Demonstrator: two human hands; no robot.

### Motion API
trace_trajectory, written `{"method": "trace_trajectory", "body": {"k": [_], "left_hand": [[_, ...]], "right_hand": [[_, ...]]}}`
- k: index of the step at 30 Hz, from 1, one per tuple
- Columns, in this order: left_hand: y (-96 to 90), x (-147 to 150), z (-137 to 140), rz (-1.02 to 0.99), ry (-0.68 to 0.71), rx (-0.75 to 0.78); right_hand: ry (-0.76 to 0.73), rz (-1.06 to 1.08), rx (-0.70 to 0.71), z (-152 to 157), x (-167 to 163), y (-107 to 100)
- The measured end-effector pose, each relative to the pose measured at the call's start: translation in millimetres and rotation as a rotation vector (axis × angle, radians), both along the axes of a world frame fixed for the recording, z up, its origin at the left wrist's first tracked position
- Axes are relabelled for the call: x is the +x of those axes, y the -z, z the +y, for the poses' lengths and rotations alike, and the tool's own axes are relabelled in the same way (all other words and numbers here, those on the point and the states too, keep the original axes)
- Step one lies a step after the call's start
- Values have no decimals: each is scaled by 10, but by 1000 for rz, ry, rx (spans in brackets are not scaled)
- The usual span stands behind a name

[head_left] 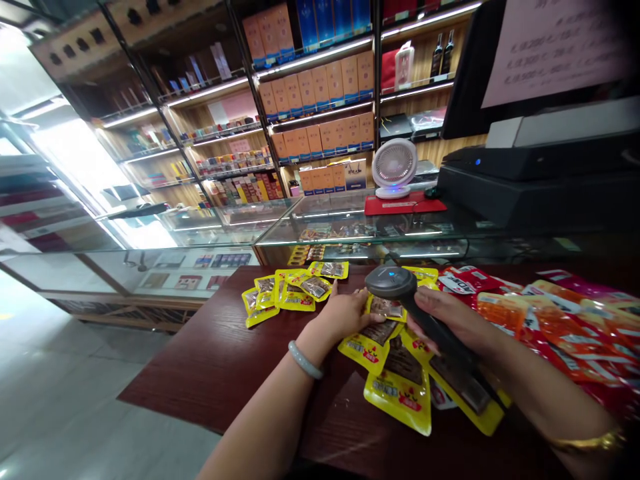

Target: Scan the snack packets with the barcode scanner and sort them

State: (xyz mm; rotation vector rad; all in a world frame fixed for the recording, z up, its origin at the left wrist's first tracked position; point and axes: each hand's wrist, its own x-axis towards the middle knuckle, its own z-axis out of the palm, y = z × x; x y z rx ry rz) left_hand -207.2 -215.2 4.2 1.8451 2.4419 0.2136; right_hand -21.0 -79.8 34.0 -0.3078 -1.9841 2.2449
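My right hand (450, 317) is wrapped around the handle of a dark grey barcode scanner (391, 281). The scanner's head hangs over several yellow snack packets and points toward my left hand. My left hand (343, 312) has its fingers on the edge of a small yellow snack packet (389, 307), which it appears to pinch; the fingertips are partly hidden. Larger yellow packets with clear windows showing brown food, one of them a front packet (400, 393), lie overlapping below both hands. Left of my left hand lies another group of yellow packets (295, 291).
Red and orange snack packets (560, 320) are heaped on the right of the dark wooden table (215, 353). Behind it stands a glass counter (320, 223) with a small white fan (395, 167) and a black monitor (465, 87). Shelves of boxes line the wall.
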Motion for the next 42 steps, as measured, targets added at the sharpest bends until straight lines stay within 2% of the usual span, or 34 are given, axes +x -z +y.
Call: {"method": "trace_trajectory", "body": {"k": [3,5,8,10,12,16,20,22,28,33,37,39,40,42], "left_hand": [[-110,83,-48,162,-83,1],[-90,91,-59,200,-154,69],[34,58,-33,131,-127,185],[107,42,-3,56,-63,182],[133,36,17,21,-70,164],[92,-41,-24,44,-278,224],[84,-254,-119,-120,-479,222],[96,-333,-145,-175,-512,236],[109,-331,-137,-146,-486,299],[-28,-410,-217,-215,-594,301],[-207,-483,-330,54,-806,505],[-229,-437,-330,134,-769,556],[-211,-388,-310,106,-687,523],[-126,-253,-245,-4,-453,349]], "right_hand": [[4,-6,3,1,7,-6],[0,4,7,6,12,-12],[-5,11,12,21,20,-16],[-12,3,7,33,27,-12],[-17,6,-4,44,35,-1],[-1,14,-11,54,46,29],[4,-10,-7,46,34,58],[-6,-18,0,39,25,73],[3,-15,14,19,30,85],[9,-16,32,8,28,46],[8,-14,44,17,18,40],[1,-14,42,23,18,40],[0,-17,39,24,18,37],[0,-25,37,20,19,21]]}}
